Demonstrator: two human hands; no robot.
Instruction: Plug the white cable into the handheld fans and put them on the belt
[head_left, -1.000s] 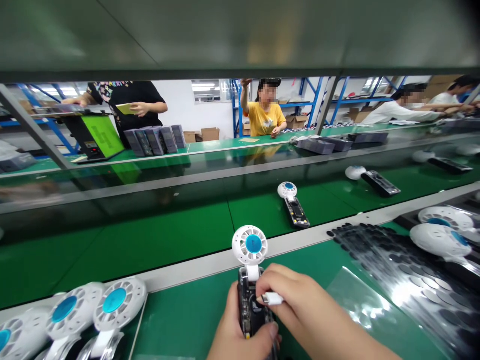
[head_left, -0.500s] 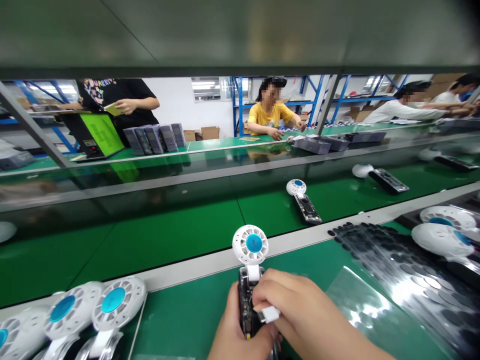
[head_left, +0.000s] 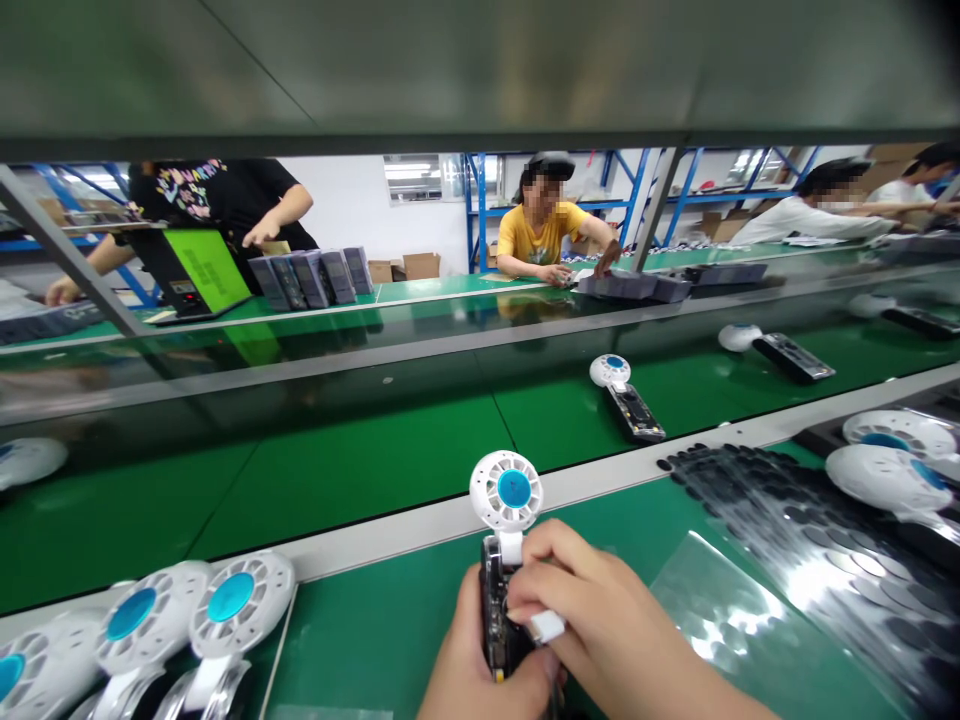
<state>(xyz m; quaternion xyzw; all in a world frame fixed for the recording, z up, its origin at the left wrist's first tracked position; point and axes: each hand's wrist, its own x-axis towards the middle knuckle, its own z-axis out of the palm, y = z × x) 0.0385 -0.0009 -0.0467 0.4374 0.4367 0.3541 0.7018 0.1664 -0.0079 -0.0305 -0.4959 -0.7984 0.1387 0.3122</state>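
Observation:
A small fan unit (head_left: pixel 507 520) with a round white head, a blue centre and an open black body stands upright at the near edge of the green bench. My left hand (head_left: pixel 476 665) is wrapped round the lower part of its body. My right hand (head_left: pixel 600 625) covers the body from the right, fingers closed on a small white piece (head_left: pixel 546 626) held against it. What lies under my fingers is hidden.
Several white fan heads (head_left: pixel 187 620) lie at lower left, more at right (head_left: pixel 885 470). A glossy sheet of black round pads (head_left: pixel 765 520) lies at right. Fan units (head_left: pixel 626 395) ride the green conveyor (head_left: pixel 360 470). Other people work across the line (head_left: pixel 544 235).
The fan units on the conveyor have drifted to the right. My right hand has shifted slightly lower on the fan body with the white piece. The people across the line have moved their arms.

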